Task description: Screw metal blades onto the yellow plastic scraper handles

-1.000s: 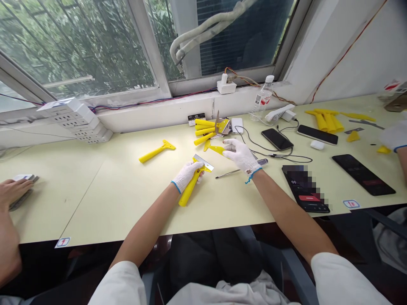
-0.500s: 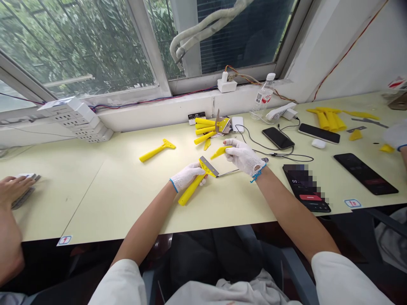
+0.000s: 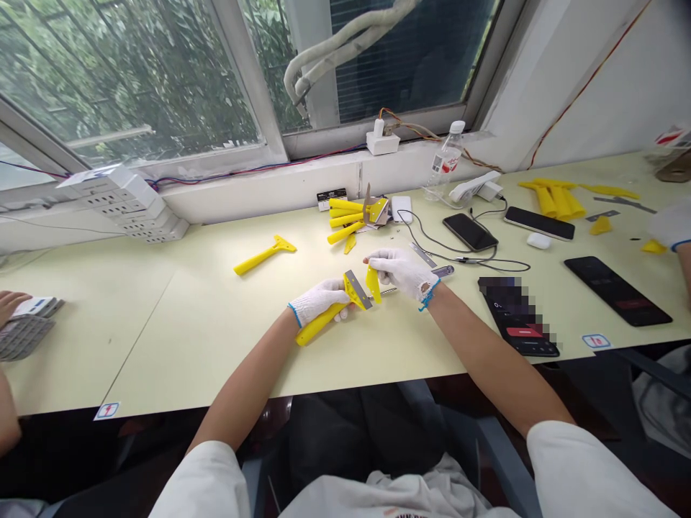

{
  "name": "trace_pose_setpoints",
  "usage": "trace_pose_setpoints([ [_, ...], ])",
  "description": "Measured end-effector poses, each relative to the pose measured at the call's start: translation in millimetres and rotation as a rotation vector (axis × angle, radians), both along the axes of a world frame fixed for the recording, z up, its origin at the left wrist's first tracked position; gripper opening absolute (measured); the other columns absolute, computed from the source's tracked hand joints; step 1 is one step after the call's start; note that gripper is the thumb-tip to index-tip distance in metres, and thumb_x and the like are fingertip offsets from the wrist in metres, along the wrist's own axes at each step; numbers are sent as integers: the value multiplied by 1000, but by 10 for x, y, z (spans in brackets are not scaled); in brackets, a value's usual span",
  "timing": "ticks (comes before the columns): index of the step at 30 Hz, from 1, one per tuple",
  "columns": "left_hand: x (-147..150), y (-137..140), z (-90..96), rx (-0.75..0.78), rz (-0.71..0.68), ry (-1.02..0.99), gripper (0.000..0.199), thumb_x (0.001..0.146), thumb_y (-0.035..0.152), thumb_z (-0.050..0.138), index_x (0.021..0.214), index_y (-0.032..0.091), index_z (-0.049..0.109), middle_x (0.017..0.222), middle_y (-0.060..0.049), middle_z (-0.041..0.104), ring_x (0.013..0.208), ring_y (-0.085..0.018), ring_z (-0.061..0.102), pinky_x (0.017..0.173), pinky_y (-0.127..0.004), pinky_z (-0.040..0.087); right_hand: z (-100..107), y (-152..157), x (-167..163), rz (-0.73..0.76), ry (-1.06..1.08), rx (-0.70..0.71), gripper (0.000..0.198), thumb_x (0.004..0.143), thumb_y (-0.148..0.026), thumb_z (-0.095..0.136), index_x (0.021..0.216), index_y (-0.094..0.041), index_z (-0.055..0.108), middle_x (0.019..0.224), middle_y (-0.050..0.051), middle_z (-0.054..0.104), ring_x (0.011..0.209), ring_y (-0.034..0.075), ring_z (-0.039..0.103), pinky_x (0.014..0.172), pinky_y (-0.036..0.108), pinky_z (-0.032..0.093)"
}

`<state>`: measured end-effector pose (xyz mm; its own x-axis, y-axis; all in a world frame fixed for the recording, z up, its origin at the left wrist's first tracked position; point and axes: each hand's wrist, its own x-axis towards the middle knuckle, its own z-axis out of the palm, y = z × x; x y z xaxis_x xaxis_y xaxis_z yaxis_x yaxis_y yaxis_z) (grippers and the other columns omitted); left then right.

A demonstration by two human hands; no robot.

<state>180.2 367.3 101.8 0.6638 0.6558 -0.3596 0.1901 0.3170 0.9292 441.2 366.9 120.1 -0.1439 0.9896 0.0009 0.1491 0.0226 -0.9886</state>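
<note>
My gloved left hand (image 3: 318,302) is closed round a yellow scraper (image 3: 319,325) whose head carries a grey metal blade (image 3: 358,289). Between the fingertips of my gloved right hand (image 3: 402,272) is a small yellow plastic cover piece (image 3: 373,284), held upright just right of the blade, with a narrow gap between them. Partly under the right hand lies a screwdriver (image 3: 443,271), and a loose blade (image 3: 422,254) rests behind that hand. Another yellow scraper handle (image 3: 264,255) lies to the left on the table.
Several yellow scrapers (image 3: 350,216) are piled near the wall. Phones (image 3: 469,232), a cable (image 3: 432,248) and a bottle (image 3: 447,162) stand or lie to the right. White boxes (image 3: 127,205) are stacked at left. Co-workers' hands show at both edges, one gloved (image 3: 672,229).
My right hand has moved slightly left and down, turning the yellow cover piece from nearly flat to upright near the blade. The left hand has tilted the scraper a little.
</note>
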Motion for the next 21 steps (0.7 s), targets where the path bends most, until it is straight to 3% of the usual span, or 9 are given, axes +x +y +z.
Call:
trace_pose_setpoints([
  [4, 12, -50, 72, 11, -37, -10, 35, 86, 25, 78, 119, 16, 71, 104, -10, 77, 69, -13, 68, 66, -27, 57, -21, 3, -99, 48, -25, 1, 29, 96, -38, 81, 110, -13, 78, 97, 7, 76, 73, 11, 64, 66, 24, 55],
  [8, 26, -68, 114, 39, -76, 6, 32, 87, 27, 81, 115, 15, 72, 90, -6, 73, 67, -13, 65, 65, -27, 55, -55, 11, -214, 76, -71, 41, 22, 88, -34, 78, 99, -15, 81, 95, 7, 80, 74, 14, 65, 68, 28, 54],
  [13, 27, -47, 56, 81, -85, 43, 33, 90, 38, 83, 111, 16, 73, 88, -5, 73, 64, -13, 62, 63, -29, 55, -69, -23, -291, 39, -222, 240, 23, 91, -35, 72, 99, -16, 83, 98, 6, 83, 86, 17, 72, 82, 31, 55],
  [21, 34, -26, -49, 116, -60, 70, 31, 95, 46, 77, 100, 16, 70, 81, -4, 71, 56, -13, 61, 56, -26, 51, -133, -67, -374, 20, -309, 326, 18, 99, -29, 70, 104, -19, 84, 109, 7, 84, 98, 20, 77, 93, 33, 56],
])
